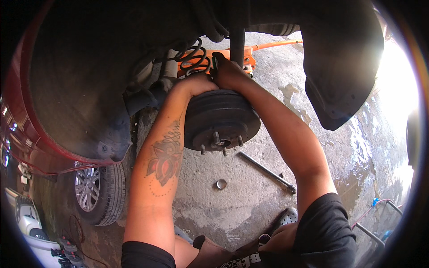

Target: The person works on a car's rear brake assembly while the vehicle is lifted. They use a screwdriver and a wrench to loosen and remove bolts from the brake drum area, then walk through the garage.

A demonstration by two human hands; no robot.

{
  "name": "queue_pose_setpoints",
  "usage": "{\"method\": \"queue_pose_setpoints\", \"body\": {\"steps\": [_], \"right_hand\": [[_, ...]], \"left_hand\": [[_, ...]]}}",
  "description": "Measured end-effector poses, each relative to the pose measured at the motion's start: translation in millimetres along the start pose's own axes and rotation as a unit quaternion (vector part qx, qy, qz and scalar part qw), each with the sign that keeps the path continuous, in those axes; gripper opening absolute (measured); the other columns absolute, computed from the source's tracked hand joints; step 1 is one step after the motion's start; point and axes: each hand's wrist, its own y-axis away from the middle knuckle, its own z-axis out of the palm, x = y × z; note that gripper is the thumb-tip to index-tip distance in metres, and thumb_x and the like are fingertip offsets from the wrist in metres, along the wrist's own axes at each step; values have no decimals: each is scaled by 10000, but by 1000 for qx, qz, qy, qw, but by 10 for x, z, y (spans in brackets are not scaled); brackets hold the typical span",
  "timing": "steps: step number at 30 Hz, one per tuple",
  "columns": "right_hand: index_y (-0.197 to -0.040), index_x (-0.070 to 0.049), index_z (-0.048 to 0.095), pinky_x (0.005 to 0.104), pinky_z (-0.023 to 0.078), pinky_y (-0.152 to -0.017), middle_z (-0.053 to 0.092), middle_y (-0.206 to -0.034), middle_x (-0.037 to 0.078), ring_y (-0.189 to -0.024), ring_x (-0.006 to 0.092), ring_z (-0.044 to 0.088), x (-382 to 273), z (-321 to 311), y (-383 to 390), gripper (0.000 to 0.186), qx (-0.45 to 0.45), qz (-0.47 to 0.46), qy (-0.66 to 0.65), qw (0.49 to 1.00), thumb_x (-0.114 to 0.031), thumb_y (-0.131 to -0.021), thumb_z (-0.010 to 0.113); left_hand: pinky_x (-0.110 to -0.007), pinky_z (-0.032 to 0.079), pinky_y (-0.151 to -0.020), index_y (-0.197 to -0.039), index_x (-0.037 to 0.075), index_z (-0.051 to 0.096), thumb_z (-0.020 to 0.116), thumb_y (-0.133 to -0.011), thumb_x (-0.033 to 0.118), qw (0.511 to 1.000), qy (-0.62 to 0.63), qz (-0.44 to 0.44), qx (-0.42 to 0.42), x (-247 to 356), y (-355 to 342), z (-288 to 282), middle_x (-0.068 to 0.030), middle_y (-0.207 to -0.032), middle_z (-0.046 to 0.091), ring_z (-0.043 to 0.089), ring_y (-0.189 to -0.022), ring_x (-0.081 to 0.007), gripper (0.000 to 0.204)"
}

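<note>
My left hand (pixel 201 84) reaches over the top back of the dark brake drum (pixel 222 114) with its studs, just below the black coil spring (pixel 193 55); its fingers are mostly hidden. My right hand (pixel 227 72) is beside it, higher up between the spring and the vertical shock absorber (pixel 237 43). Its fingers are in shadow and seem bent round something small I cannot make out. An orange floor jack (pixel 248 60) shows behind the hands, under the car.
A dark red fender (pixel 27 134) and wheel-well liner (pixel 71 80) frame the left. A loose wheel (pixel 98 192) stands below them. A long metal bar (pixel 266 172) and a small round cap (pixel 221 183) lie on the concrete (pixel 201 205). A tubular frame (pixel 367 233) is at lower right.
</note>
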Motion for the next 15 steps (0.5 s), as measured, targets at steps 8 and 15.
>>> {"method": "queue_pose_setpoints", "body": {"steps": [8, 15], "right_hand": [[-1282, 107, 469, 463, 505, -929, 625, -1160, 306, -1075, 401, 646, 8, 3, 58, 634, 61, -38, 5, 997, -295, -837, 673], [-1431, 24, 392, 464, 471, -983, 605, -1229, 294, -1124, 423, 609, 18, 11, 38, 693, 52, -21, -21, 998, -289, -869, 649]], "left_hand": [[-345, 479, -942, -1204, -54, 621, 773, -647, 227, 998, 69, -9, -6, -34, -7, 36, -183, -1178, 674, 641, -1077, -254, 642], [-348, 477, -946, -1205, -41, 631, 773, -654, 245, 999, -23, 20, 19, -138, -69, 29, -176, -1176, 678, 638, -1084, -256, 636]]}}
